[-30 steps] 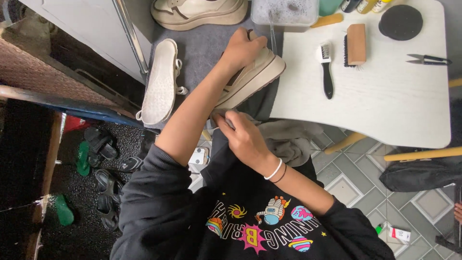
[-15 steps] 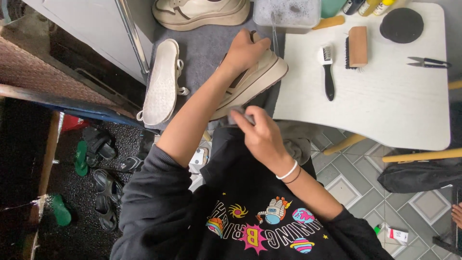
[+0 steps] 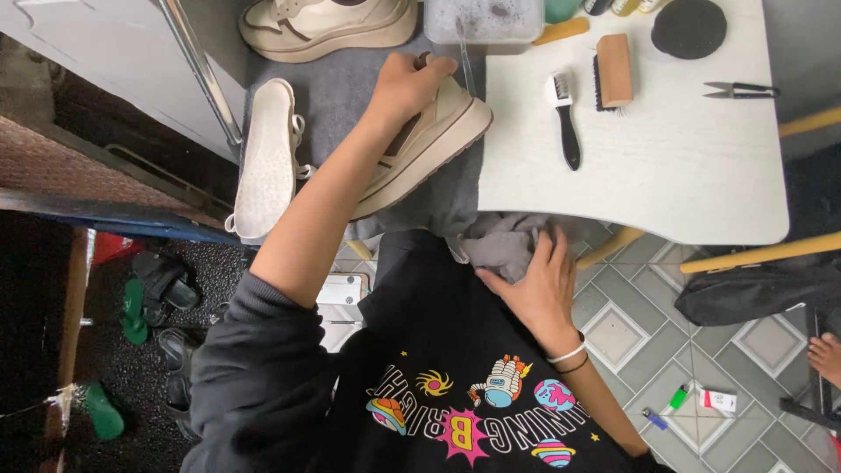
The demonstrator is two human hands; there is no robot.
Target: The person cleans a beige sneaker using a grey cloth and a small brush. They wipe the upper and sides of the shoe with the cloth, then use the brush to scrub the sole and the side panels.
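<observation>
The left hand (image 3: 405, 88) grips the beige shoe (image 3: 420, 144) on the desk (image 3: 666, 184). The right hand (image 3: 534, 285) closes on a grey cloth (image 3: 499, 245). A firm hold on the shoe likely keeps it steady for wiping.

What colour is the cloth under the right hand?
Grey. The cloth shows in the head view, bunched at the table edge under the right hand.

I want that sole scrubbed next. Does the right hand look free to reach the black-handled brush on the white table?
Probably yes, once it lets go: the right hand grips a grey cloth at the table edge, and bare tabletop lies between it and the black-handled brush.
</observation>
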